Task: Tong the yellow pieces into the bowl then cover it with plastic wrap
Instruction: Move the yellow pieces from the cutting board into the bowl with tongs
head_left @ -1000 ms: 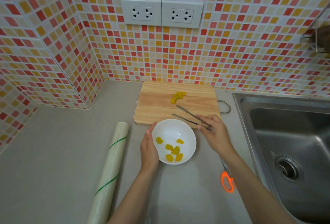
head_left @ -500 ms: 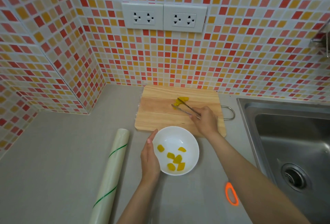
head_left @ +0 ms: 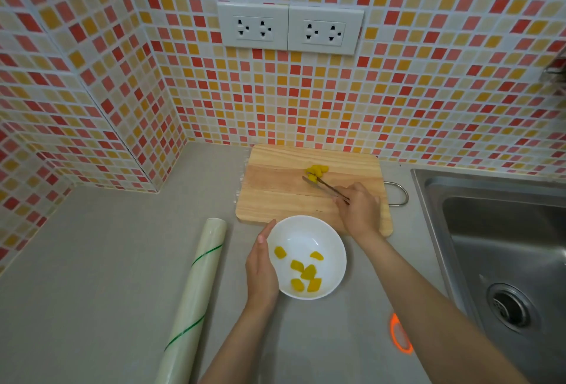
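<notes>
A white bowl (head_left: 330,236) sits on the grey counter with several yellow pieces (head_left: 303,270) inside. My left hand (head_left: 260,270) rests flat against the bowl's left side, steadying it. Behind the bowl lies a wooden cutting board (head_left: 275,190) with a small heap of yellow pieces (head_left: 318,170) near its far middle. My right hand (head_left: 360,210) grips metal tongs (head_left: 326,186) over the board, and the tong tips pinch a piece at the near edge of the heap. A roll of plastic wrap (head_left: 199,285) lies on the counter to the left of the bowl.
A steel sink (head_left: 505,246) fills the right side, with its drain at the lower right. An orange scissors handle (head_left: 398,334) shows under my right forearm. Tiled walls meet in a corner at the left, and two outlets (head_left: 289,28) sit above the board.
My right hand carried the tongs from the board's near edge up to the heap of pieces, and the tips closed there. My left hand stayed on the bowl.
</notes>
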Tool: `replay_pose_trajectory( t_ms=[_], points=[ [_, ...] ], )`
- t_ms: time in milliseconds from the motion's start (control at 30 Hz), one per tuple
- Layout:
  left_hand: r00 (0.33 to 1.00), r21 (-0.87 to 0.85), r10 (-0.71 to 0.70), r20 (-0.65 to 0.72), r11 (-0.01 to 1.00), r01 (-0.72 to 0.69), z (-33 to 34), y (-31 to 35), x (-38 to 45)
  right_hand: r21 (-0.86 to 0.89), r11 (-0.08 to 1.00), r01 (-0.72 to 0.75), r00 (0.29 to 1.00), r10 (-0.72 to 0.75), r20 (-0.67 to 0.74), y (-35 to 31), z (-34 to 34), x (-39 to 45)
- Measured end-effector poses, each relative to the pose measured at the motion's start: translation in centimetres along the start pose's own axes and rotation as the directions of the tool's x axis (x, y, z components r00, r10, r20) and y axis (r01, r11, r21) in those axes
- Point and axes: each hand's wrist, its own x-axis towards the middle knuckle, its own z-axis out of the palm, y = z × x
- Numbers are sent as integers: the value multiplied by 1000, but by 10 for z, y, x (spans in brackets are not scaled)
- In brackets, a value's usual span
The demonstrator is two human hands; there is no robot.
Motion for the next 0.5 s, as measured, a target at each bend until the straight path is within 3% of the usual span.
replay_pose_trajectory(
  t_ms=[167,367,500],
  points=[
    [1000,0,15,12,1000,-15,0,0,0,312,944,109,993,-120,16,5,-30,-40],
    [999,11,4,36,1000,-4,-2,0,1,277,943,182,942,-248,226,10,-52,-66],
    [999,43,21,30,999,-22,-3,1,0,291,939,181,943,-249,219,8,-59,-60]
  ],
)
